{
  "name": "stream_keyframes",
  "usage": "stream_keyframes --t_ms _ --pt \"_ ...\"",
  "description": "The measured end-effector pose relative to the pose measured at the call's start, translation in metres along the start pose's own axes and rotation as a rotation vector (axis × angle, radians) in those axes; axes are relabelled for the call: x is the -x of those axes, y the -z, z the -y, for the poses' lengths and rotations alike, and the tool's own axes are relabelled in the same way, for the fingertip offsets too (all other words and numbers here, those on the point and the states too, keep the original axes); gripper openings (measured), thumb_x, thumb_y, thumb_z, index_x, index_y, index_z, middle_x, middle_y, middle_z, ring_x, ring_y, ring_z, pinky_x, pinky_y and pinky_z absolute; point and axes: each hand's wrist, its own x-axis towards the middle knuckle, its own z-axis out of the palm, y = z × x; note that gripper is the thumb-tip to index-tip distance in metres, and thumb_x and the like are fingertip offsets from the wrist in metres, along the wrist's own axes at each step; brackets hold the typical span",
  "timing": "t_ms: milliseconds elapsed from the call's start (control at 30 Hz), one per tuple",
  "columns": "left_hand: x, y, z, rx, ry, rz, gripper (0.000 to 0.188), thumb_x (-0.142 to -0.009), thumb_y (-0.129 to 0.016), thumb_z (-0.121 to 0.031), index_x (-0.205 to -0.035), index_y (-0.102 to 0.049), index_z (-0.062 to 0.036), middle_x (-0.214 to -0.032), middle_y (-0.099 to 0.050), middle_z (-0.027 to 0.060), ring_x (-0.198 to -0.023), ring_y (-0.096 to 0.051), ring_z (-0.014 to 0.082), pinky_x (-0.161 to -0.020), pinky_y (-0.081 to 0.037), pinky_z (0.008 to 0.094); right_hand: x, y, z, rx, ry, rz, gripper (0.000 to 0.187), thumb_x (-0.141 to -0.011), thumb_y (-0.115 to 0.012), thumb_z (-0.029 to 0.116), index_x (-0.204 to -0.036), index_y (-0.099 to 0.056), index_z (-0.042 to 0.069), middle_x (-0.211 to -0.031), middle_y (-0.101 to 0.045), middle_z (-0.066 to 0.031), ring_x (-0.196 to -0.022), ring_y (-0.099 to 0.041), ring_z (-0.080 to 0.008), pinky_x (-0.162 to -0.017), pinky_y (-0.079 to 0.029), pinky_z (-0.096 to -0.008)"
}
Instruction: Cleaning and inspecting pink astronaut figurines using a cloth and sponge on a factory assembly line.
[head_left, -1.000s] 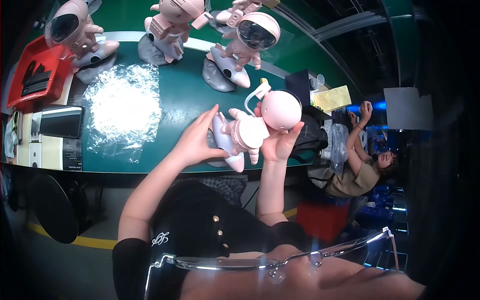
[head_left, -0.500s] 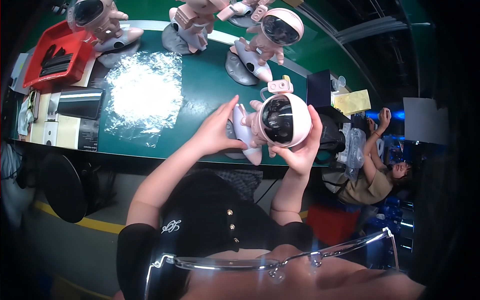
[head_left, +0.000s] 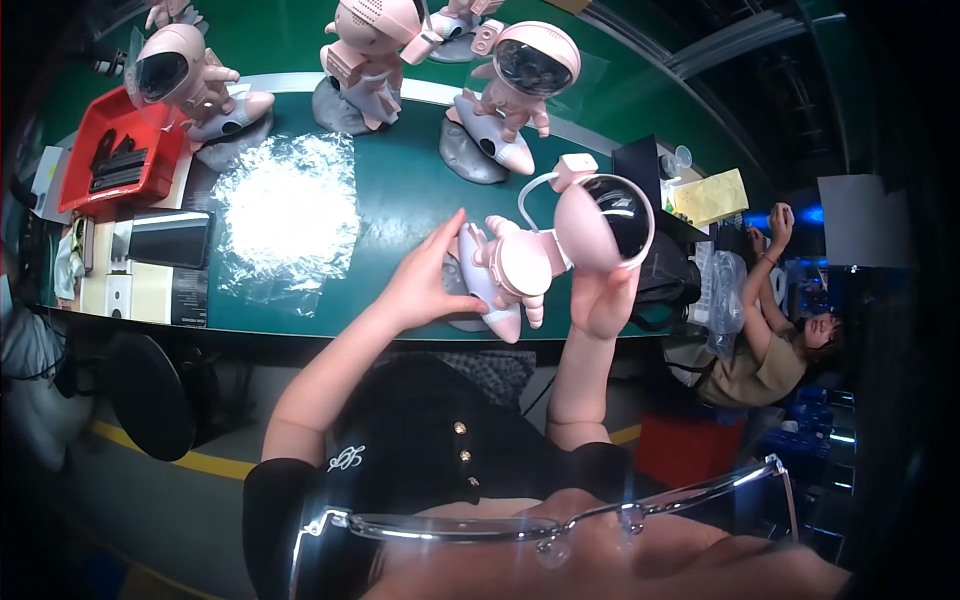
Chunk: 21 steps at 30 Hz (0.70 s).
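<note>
A pink astronaut figurine [head_left: 522,263] with a dark-visored helmet [head_left: 588,226] leans to the right over the green table. A pale tube joins a small pink box [head_left: 573,168] to it. My left hand [head_left: 420,285] is wrapped round the white-and-pink rocket [head_left: 480,275] under its feet, thumb and fingers on opposite sides. From beneath, my right hand [head_left: 605,298] holds the helmet; its fingertips are partly hidden behind it. The dark visor points to the right. Little of the grey base [head_left: 468,322] shows beside my left hand.
Several similar astronaut figurines [head_left: 525,80] stand along the table's far side. Clear crinkled plastic film [head_left: 287,215] lies left of my hands. A red bin [head_left: 120,150] with black parts and a dark phone-like slab [head_left: 170,238] are further left. At right, a co-worker [head_left: 760,350] sits near clear plastic bags [head_left: 728,300].
The figurine has turned so its visor, which faced me, now points right and its back shows. My right hand has slid beneath the helmet. My left hand keeps its hold on the rocket.
</note>
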Motion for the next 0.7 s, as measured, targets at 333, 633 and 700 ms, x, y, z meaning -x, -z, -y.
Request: stream_keyframes --t_ms 333,633,700 --pt "-0.026 0.102 -0.077 0.067 -0.279 -0.451 0.006 -0.083 -0.061 -0.001 -0.086 -0.064 0.0023 -0.087 -0.066 0.0090 -0.079 -0.060 0.0130 -0.076 -0.047 0.0254 0.001 0.004 0.007 0.669 0.263 0.486 0.104 -0.056 -0.084 0.016 -0.143 -0.028 0.009 -0.136 -0.037 -0.0276 -0.124 -0.042 -0.0405 -0.100 -0.037 -0.0451" --pt "-0.299 0.252 -0.075 -0.505 0.011 -0.455 0.116 -0.050 -0.085 -0.050 -0.137 -0.033 0.0060 -0.132 -0.045 0.0282 -0.122 -0.047 0.0340 -0.099 -0.041 0.0372 0.027 0.008 -0.035 0.220 -0.014 0.320 0.108 -0.059 -0.080 0.004 -0.144 -0.014 0.000 -0.136 -0.037 -0.0182 -0.125 -0.043 -0.0287 -0.103 -0.037 -0.0386" --pt "-0.341 0.262 -0.039 -0.684 -0.047 -0.391 0.125 -0.043 -0.086 -0.054 -0.138 -0.031 0.0063 -0.133 -0.043 0.0299 -0.123 -0.046 0.0371 -0.102 -0.039 0.0388 0.028 0.007 -0.036 0.204 -0.051 0.305 0.107 -0.060 -0.080 0.006 -0.144 -0.014 0.000 -0.136 -0.038 -0.0177 -0.126 -0.042 -0.0284 -0.104 -0.036 -0.0392"
